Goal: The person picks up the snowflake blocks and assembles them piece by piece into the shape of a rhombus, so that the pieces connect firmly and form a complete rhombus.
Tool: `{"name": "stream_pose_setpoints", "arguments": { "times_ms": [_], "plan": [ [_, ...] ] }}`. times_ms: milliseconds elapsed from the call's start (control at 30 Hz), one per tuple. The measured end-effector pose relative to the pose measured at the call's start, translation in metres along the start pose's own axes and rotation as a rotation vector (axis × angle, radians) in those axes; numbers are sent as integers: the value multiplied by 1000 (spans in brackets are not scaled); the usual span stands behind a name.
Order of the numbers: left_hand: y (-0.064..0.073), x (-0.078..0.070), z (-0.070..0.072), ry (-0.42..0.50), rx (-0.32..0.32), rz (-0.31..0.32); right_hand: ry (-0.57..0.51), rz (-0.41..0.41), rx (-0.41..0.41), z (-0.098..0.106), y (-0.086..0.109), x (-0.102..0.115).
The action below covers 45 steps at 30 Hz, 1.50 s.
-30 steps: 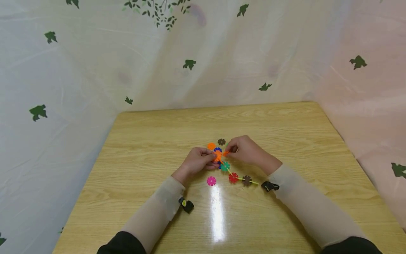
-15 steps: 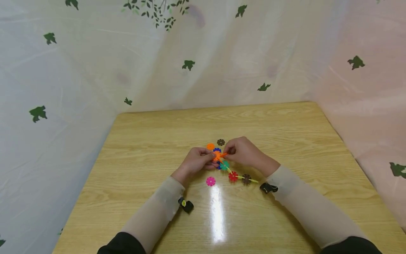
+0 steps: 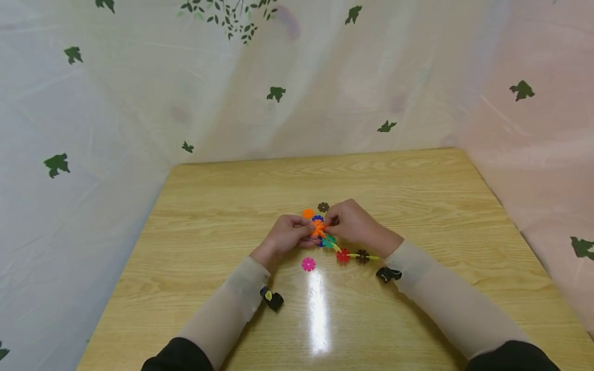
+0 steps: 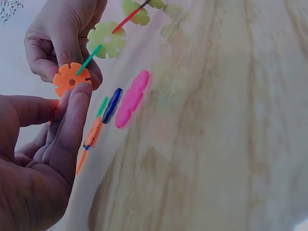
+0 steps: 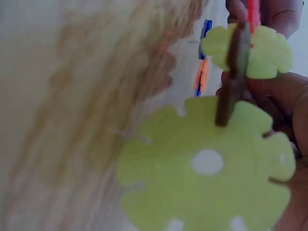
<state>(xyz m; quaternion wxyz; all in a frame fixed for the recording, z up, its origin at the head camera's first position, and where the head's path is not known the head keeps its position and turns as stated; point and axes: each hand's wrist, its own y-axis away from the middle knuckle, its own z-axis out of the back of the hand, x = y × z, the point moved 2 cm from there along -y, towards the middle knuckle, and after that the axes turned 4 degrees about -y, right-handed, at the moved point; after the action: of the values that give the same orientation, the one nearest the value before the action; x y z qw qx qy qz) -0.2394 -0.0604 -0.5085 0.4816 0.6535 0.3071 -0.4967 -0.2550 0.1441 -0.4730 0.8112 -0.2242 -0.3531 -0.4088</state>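
In the head view my left hand (image 3: pixel 287 234) pinches an orange notched flower disc (image 3: pixel 317 228) between thumb and fingers. My right hand (image 3: pixel 355 221) pinches at the right side of this piece, its fingertips close to the left hand's; the second orange disc there is mostly hidden. From the orange part hangs a chain of slotted discs: a green disc (image 3: pixel 329 241), a red disc (image 3: pixel 343 256) and a brown disc (image 3: pixel 362 256), with yellow discs edge-on between and after. A yellow disc (image 5: pixel 207 163) fills much of the right wrist view.
Loose discs lie on the wooden table (image 3: pixel 223 206): a pink disc (image 3: pixel 308 264) nearest me, an orange disc (image 3: pixel 308 213), a blue disc (image 3: pixel 317 218) and a brown disc (image 3: pixel 323 207) beyond the hands. A patterned curtain (image 3: pixel 325 118) surrounds the table's far sides.
My right hand has moved left, bringing its orange disc up against the orange disc in my left hand. The chain's free end has risen slightly. My left hand stays nearly still.
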Motion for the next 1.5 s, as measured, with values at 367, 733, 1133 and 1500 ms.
{"name": "stream_pose_setpoints", "arguments": {
  "times_ms": [367,733,1133,1500],
  "plan": [
    [0,8,5,-21,18,14,12,-39,167,9,-11,-7],
    [0,11,11,-101,27,-6,267,-210,91,38,-24,-33],
    [0,7,9,-141,35,-20,139,-203,103,33,-19,-44],
    [0,4,6,-114,1,-9,-424,-295,219,27,-8,-56]
  ]
}}
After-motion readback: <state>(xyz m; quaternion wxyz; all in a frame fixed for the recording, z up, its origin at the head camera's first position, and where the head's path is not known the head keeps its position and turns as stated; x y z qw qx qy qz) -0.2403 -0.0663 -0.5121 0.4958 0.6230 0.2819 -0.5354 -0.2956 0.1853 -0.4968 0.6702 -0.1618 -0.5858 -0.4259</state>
